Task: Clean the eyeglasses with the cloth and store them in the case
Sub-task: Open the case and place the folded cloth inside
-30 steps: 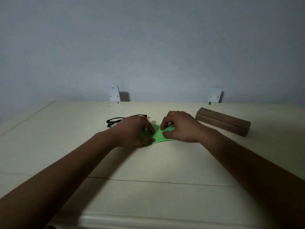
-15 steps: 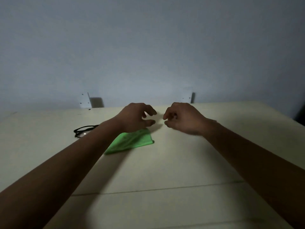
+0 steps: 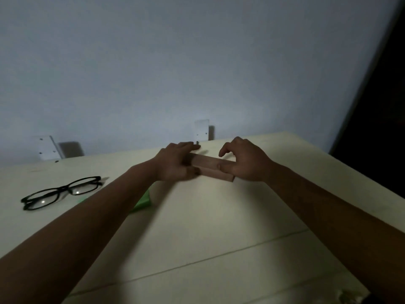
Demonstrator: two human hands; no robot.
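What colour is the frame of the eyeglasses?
Black. The thin-rimmed rectangular eyeglasses show it clearly in the head view, the only view.

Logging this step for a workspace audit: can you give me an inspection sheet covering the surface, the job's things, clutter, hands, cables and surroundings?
surface: cream table, seam lines across it, dim light.
job's things: eyeglasses lie at the left, untouched; green cloth beside them, partly under the left forearm; brown case at the far middle, looks closed.
clutter: blurred dark shape at the near right edge, unclear.
hands: left hand grips the case's left end; right hand holds its right end, thumb on the front face.
cables: nothing seen.
surroundings: pale wall; white brackets behind the table; dark area at the right.
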